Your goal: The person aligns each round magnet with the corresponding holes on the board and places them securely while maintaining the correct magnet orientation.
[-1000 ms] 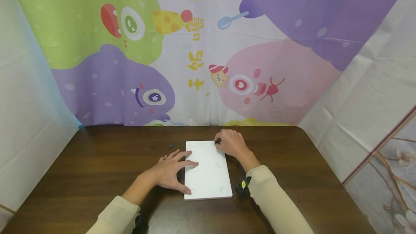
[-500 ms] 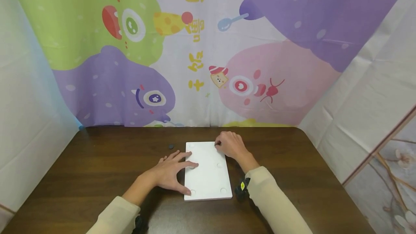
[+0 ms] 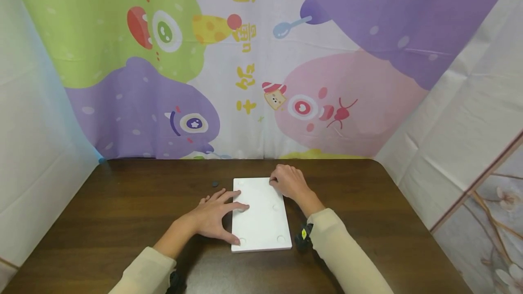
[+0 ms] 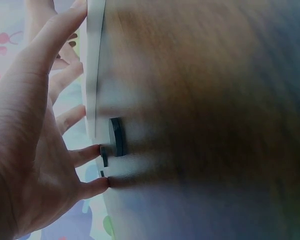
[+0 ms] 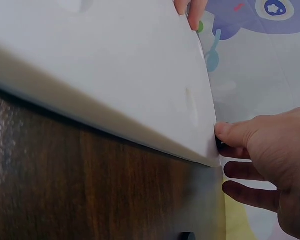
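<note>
A white rectangular board (image 3: 261, 226) with shallow round recesses lies on the brown table. My left hand (image 3: 214, 214) is spread over its left side, with thumb and two fingers reaching onto the top. At the far right corner, my right hand (image 3: 291, 180) pinches a small black disc (image 5: 221, 144) between thumb and index finger, right at the board's surface. The right hand's other fingers hang past the edge. A dark disc (image 3: 215, 184) lies on the table beyond the left hand. In the left wrist view, a black disc (image 4: 117, 136) stands out near the fingertips.
Another black disc (image 5: 187, 236) shows on the table at the bottom of the right wrist view. A printed cartoon curtain (image 3: 253, 135) hangs behind the table (image 3: 135, 203). Pale cloth walls (image 3: 433, 117) flank both sides.
The right hand stays at the board's far right corner, its fingers shifting slightly. The black disc they pinch is now hidden in the head view. The left hand and board have not moved.
</note>
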Available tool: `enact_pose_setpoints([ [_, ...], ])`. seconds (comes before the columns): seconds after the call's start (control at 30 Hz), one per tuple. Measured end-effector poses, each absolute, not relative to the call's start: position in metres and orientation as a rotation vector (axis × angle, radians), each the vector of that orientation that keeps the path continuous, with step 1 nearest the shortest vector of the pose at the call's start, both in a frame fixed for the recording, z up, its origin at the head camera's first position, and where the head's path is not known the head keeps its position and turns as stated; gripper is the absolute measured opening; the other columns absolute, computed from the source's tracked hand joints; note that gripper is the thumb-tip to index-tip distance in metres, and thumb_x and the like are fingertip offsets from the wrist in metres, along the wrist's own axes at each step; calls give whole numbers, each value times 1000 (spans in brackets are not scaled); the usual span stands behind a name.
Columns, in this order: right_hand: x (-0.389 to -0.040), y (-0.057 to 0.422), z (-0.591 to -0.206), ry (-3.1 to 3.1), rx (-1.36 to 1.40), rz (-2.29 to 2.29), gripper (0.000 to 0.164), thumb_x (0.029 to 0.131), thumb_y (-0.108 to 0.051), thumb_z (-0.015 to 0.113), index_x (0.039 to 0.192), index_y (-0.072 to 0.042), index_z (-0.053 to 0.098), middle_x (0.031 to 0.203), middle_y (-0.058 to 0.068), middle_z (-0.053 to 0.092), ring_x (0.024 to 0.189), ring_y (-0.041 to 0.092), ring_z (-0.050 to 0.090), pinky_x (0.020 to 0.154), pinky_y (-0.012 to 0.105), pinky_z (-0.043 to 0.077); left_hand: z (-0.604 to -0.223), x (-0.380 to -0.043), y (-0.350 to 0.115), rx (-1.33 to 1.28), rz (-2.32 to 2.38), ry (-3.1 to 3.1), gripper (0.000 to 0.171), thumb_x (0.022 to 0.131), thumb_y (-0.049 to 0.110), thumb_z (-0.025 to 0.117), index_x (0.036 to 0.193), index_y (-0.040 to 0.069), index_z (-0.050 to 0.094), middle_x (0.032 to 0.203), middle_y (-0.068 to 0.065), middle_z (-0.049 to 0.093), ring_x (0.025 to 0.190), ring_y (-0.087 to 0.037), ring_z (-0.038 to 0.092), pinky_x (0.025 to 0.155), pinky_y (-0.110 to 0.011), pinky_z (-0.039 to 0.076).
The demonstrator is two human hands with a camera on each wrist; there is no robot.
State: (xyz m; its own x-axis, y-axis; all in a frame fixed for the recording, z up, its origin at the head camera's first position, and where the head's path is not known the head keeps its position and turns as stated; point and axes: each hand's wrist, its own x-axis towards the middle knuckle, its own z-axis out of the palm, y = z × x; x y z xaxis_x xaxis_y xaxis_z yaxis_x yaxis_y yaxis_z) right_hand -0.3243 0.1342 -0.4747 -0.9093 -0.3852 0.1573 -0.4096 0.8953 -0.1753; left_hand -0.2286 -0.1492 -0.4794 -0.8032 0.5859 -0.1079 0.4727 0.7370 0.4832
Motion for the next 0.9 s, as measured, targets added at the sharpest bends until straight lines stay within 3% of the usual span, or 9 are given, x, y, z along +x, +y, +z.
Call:
enact_pose_setpoints([
  [0.9,-322,138,-475,-2939,597,356,10,103,-23,82,107,-21,91,108,1,80,96,26,77,83,48,64,-481,-229,-148,836,639,2698,97,79,65,95,163,30,60,185,-14,35,170,-62,25,118,-99,23],
])
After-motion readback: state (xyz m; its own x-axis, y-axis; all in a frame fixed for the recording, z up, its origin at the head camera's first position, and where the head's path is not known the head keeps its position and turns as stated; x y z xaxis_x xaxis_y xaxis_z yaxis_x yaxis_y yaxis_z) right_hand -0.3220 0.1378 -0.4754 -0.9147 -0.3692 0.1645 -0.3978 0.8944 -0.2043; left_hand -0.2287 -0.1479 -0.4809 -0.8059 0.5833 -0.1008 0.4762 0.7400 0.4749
